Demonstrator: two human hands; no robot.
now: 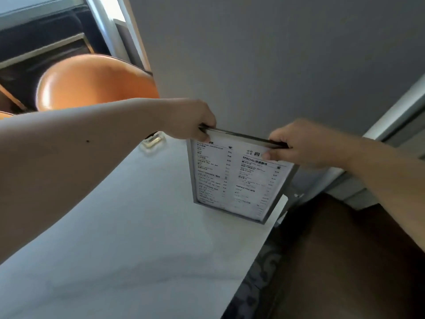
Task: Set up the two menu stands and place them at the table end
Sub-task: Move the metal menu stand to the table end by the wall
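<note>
A framed menu stand [234, 180] with a grey border and printed white pages stands upright near the far end of the white table [128, 238], close to the grey wall. My left hand [190, 119] grips the top left corner of its frame. My right hand [299, 143] grips the top right part of the frame, thumb on the front. The stand's lower edge rests on or just above the tabletop; I cannot tell which. A second stand is not clearly visible; a small clear acrylic piece [153, 141] lies behind my left wrist.
A grey wall [276, 54] rises right behind the table end. An orange rounded chair [92, 81] sits to the left of the table. The table's right edge drops to a dark patterned floor [333, 261]. A white door frame [395, 116] runs at the right.
</note>
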